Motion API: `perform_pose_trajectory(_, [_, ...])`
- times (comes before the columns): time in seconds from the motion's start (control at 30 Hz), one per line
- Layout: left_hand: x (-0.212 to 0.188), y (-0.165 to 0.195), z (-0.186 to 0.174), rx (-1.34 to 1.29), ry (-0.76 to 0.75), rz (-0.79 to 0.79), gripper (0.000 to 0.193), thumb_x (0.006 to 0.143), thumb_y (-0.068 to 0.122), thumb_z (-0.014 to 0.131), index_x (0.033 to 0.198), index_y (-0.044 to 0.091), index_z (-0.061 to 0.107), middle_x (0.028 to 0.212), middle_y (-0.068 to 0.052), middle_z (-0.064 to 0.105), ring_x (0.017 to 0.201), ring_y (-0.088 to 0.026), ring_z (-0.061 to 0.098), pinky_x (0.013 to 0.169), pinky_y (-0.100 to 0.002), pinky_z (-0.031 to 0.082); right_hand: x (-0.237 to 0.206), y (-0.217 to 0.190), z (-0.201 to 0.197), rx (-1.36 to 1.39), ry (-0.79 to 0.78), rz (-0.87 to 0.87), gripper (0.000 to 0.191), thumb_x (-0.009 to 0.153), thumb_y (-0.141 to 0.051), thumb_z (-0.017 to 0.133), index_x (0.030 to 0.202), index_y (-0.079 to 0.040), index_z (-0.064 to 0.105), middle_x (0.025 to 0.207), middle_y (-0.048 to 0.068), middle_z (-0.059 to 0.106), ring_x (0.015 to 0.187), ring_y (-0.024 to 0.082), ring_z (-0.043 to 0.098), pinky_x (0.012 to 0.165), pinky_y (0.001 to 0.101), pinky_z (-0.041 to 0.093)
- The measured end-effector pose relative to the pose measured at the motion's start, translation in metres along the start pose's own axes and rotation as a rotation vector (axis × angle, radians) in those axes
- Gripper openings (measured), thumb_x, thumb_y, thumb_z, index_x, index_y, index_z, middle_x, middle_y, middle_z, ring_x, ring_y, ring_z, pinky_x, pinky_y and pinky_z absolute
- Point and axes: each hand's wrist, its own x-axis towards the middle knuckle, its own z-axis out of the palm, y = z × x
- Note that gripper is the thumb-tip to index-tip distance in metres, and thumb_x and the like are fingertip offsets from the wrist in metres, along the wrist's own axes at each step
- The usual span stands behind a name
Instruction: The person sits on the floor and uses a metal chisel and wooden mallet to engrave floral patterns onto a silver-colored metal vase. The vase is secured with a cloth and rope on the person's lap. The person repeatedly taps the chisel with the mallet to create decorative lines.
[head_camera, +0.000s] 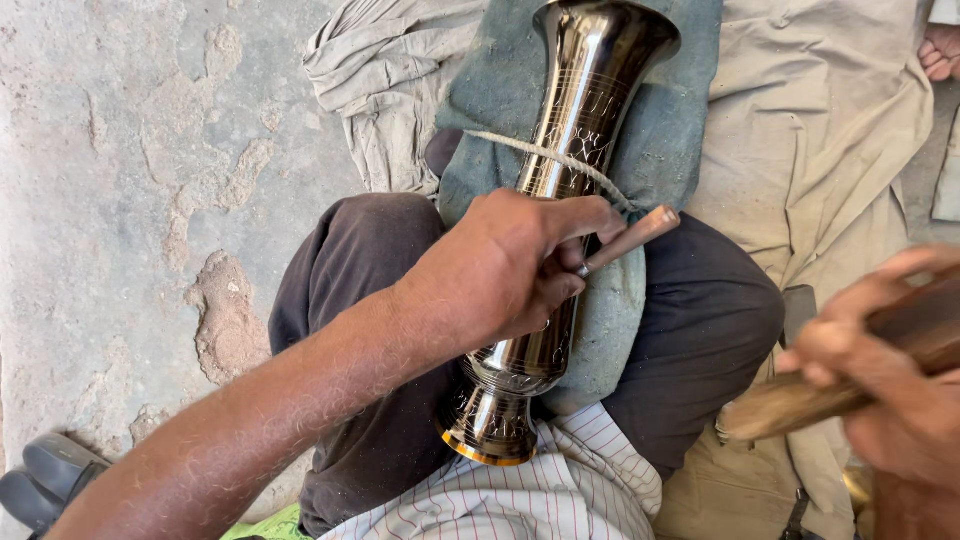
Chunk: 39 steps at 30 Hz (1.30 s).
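**Engraved metal vase held across the lap, tool tip on its side**

At the far left of the frame lies rough concrete floor (130, 200), with the toe of a dark sandal (45, 480) in the lower left corner. Moving right, the left hand (500, 265) comes in from the lower left. Its fingers (575, 215) are closed narrow around a thin wooden-handled tool (630, 238), and the metal tip of the tool seems to touch the side of the vase just under the hand.

The dark, shiny vase (570, 130) lies at the centre of the frame, on a grey-green cloth (680, 130) over the person's dark trousers (700, 320). Its long axis runs from the foot at lower centre, near a striped shirt (580, 480), up to the flared mouth at the top edge. A thin cord (545, 155) crosses the neck. The left hand is directly on the vase, so it is clearly the nearer one.

At the right edge, well apart from the vase, the right hand (890, 370) is blurred. Its fingers are wrapped around a thick wooden handle (800, 400). Beige fabric (830, 130) fills the upper right.
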Motion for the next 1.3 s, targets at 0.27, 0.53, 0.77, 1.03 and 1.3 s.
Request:
perform_pose_trajectory(0.27, [0.005,0.007,-0.003,0.057,-0.032,-0.064,0.039,0.084,-0.001,0.073,0.121,0.005,0.061,0.079,-0.010,0.074,0.076,-0.023,0.078,0.068,-0.036,0.066,0.006,-0.005,0.018,-0.703,0.050,0.256,0.036,0.083,0.009,0.077,0.115,0.005,0.061,0.077,0.019,0.065,0.059,0.026,0.071,0.053,0.0421,0.057])
perform_pose_trajectory(0.53, [0.017,0.005,0.003,0.243,-0.104,0.005,0.042,0.085,0.000,0.069,0.126,0.011,0.065,0.080,-0.012,0.074,0.071,-0.024,0.076,0.065,-0.038,0.064,-0.007,-0.004,0.017,-0.904,-0.066,0.567,0.041,0.078,-0.004,0.087,0.112,0.002,0.064,0.077,0.015,0.068,0.063,0.023,0.074,0.058,0.0393,0.062])
perform_pose_trajectory(0.77, [0.040,-0.005,0.005,0.302,-0.311,0.153,0.019,0.099,0.006,0.057,0.112,0.010,0.070,0.082,-0.012,0.073,0.073,-0.021,0.075,0.061,-0.033,0.065,-0.081,0.055,0.031,-0.609,0.193,0.294,0.035,0.073,0.000,0.086,0.104,0.003,0.069,0.079,0.010,0.074,0.068,0.015,0.072,0.065,0.0294,0.061])
perform_pose_trajectory(1.03, [0.056,-0.008,0.000,0.260,-0.591,0.249,0.013,0.094,0.009,0.058,0.089,0.012,0.069,0.077,-0.005,0.073,0.076,-0.015,0.076,0.060,-0.033,0.063,-0.115,0.103,0.070,-0.760,0.487,0.148,0.025,0.069,0.001,0.087,0.085,0.000,0.067,0.071,0.005,0.069,0.067,0.011,0.064,0.071,0.0245,0.053])
perform_pose_trajectory(1.3, [0.055,-0.010,-0.004,0.253,-0.580,0.375,0.015,0.087,0.007,0.065,0.075,0.014,0.069,0.076,0.000,0.072,0.076,-0.015,0.072,0.064,-0.037,0.059,-0.124,0.110,0.089,-0.676,0.621,0.121,0.028,0.084,-0.012,0.079,0.102,-0.008,0.059,0.078,0.000,0.068,0.068,0.007,0.068,0.075,0.0222,0.057])
